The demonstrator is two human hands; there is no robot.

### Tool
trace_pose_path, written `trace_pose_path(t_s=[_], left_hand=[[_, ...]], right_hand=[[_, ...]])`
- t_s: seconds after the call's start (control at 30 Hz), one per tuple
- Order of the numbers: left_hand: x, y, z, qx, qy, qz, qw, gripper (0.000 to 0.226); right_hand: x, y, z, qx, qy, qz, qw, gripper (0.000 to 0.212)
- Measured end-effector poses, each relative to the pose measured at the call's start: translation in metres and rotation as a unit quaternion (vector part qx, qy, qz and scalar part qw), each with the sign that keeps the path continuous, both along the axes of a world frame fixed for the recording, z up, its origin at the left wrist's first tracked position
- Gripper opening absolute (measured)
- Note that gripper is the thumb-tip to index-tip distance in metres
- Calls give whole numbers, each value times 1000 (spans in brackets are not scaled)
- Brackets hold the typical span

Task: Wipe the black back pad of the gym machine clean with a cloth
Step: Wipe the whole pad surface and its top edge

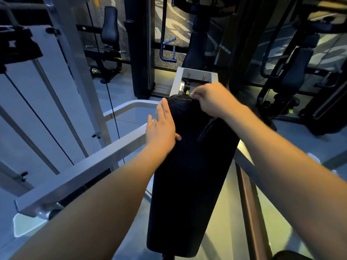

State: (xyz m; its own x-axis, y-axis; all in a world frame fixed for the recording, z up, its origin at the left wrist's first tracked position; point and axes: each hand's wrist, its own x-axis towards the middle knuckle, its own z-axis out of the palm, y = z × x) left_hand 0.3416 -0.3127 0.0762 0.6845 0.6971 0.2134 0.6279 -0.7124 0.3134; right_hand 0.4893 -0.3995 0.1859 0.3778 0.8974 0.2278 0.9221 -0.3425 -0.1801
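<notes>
Looking down along the back pad [187,184], long and black, in the middle of the view, top end farthest away, just before a grey bracket [195,72]. Left hand [161,126] flat against the pad's upper left edge, fingers straight and together, thumb tip resting on the pad's face, holding nothing. Right hand [212,98] at the pad's top end, fingers curled tight, pinching a dark cloth [205,130]. Hangs down the upper right of the pad, hem slanting across it; hard to tell from the pad, being just as dark. Grey frame bar [84,171] crossing under the left forearm, left of the pad. Black cables [37,117] before a pale panel at far left. Other gym machines [293,72] on the floor beyond
</notes>
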Motion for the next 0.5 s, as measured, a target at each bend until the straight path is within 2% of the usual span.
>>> trace_pose_path(t_s=[0.17,0.23,0.33,0.4,0.5], left_hand=[[-3,-2,2,-2,-5,-4,1000,139],[-4,0,3,-5,-6,-15,1000,137],[-7,0,5,-10,0,-20,1000,135],[-6,-2,6,-11,2,-23,1000,134],[-5,-5,7,-13,-1,-12,1000,134]], right_hand=[[-31,26,-17,56,16,7,998,18],[-21,10,-13,40,11,10,999,19],[5,-34,-5,25,4,-22,999,32],[21,-74,-5,57,15,-55,997,33],[27,-102,-12,111,54,-48,991,29]])
